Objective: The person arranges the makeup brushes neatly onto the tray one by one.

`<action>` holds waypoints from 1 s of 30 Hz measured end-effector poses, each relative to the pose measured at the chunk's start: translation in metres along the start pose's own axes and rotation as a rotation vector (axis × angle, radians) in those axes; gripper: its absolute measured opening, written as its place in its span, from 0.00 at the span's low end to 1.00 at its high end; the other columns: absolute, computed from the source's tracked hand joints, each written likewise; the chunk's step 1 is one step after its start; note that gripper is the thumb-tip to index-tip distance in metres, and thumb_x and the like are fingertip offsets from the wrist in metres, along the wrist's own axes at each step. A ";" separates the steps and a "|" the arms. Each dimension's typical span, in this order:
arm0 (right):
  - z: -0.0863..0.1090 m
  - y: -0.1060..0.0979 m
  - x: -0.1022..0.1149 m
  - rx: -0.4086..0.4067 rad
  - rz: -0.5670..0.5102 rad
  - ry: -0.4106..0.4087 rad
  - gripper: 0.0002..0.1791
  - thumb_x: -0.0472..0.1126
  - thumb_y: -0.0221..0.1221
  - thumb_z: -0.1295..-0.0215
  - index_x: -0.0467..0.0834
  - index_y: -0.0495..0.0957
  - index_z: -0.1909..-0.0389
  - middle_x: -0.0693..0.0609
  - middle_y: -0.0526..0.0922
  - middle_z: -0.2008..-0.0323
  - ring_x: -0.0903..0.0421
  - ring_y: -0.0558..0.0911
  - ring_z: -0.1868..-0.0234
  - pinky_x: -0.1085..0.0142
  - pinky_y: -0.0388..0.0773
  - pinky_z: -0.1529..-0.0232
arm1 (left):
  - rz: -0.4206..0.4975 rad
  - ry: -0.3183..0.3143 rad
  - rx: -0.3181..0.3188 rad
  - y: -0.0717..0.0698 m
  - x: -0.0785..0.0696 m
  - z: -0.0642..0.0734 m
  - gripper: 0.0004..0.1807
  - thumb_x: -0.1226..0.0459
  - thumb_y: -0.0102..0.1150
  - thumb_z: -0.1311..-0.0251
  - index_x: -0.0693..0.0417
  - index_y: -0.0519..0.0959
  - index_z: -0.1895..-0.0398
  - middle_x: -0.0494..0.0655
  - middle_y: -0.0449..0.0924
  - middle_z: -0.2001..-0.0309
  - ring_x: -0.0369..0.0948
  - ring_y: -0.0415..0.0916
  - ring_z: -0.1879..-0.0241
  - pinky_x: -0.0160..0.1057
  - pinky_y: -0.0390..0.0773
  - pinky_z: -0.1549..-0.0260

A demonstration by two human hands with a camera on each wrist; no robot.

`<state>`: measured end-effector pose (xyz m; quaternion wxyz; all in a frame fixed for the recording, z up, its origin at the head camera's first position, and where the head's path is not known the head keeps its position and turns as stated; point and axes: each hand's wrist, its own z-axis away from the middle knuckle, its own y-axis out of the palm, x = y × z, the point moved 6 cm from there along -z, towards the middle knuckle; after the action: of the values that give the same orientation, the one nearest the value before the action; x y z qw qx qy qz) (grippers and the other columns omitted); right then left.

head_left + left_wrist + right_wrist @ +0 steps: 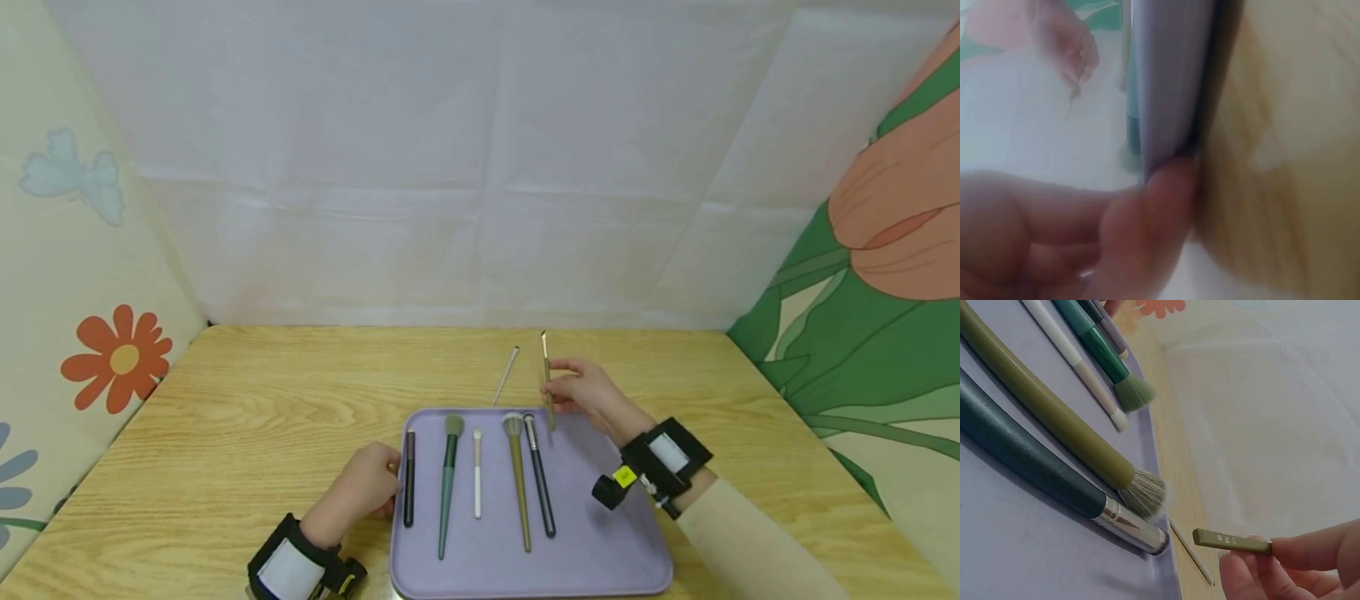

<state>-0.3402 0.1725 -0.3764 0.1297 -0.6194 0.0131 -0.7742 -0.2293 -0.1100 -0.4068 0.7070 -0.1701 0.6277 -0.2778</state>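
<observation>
My right hand pinches a slim olive makeup brush above the far edge of a lilac tray; the brush stands nearly upright in the head view. Its squared handle end points toward the tray in the right wrist view. At the tray's left side, my left hand grips the rim between thumb and fingers. Side by side on the tray lie a dark brush, a green brush, a white brush, an olive brush and a dark teal brush.
A thin pale brush lies on the wooden table just beyond the tray. A white sheet hangs behind the table. Walls with painted flowers stand at both sides.
</observation>
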 end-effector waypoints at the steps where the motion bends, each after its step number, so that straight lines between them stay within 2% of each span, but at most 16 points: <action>1: 0.000 0.000 0.000 0.003 0.002 -0.005 0.27 0.26 0.52 0.33 0.26 0.57 0.35 0.52 0.82 0.72 0.61 0.81 0.73 0.70 0.80 0.71 | -0.002 -0.003 0.003 0.000 0.000 0.000 0.16 0.82 0.49 0.54 0.69 0.80 0.61 0.47 0.71 0.87 0.36 0.68 0.90 0.32 0.70 0.90; 10: 0.005 0.000 -0.002 0.003 -0.002 -0.017 0.28 0.24 0.52 0.33 0.25 0.56 0.34 0.51 0.82 0.72 0.61 0.81 0.73 0.71 0.80 0.71 | -0.005 -0.007 0.017 0.002 -0.001 -0.001 0.13 0.82 0.49 0.53 0.64 0.80 0.69 0.47 0.72 0.86 0.37 0.69 0.89 0.32 0.70 0.89; 18: 0.010 -0.001 -0.006 0.015 -0.005 -0.026 0.27 0.24 0.53 0.35 0.23 0.57 0.37 0.52 0.83 0.73 0.61 0.80 0.75 0.71 0.79 0.73 | 0.009 -0.009 0.019 0.002 0.001 -0.001 0.14 0.82 0.47 0.53 0.63 0.81 0.70 0.47 0.71 0.86 0.37 0.69 0.90 0.32 0.69 0.89; 24: 0.016 -0.004 -0.013 0.012 0.029 0.006 0.25 0.24 0.51 0.34 0.22 0.57 0.38 0.47 0.83 0.71 0.60 0.81 0.74 0.69 0.79 0.71 | 0.008 0.006 0.015 0.002 0.001 -0.001 0.13 0.82 0.47 0.54 0.62 0.80 0.74 0.47 0.71 0.87 0.37 0.69 0.90 0.33 0.70 0.89; 30: 0.021 -0.007 -0.016 -0.016 0.062 0.038 0.26 0.26 0.53 0.34 0.24 0.60 0.37 0.47 0.83 0.71 0.60 0.80 0.74 0.69 0.79 0.72 | 0.005 0.001 0.013 0.002 0.000 0.000 0.13 0.82 0.46 0.54 0.61 0.79 0.76 0.47 0.71 0.88 0.37 0.68 0.90 0.32 0.70 0.89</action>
<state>-0.3181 0.1858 -0.3856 0.1486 -0.6049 0.0410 -0.7812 -0.2293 -0.1084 -0.4079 0.7083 -0.1638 0.6269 -0.2801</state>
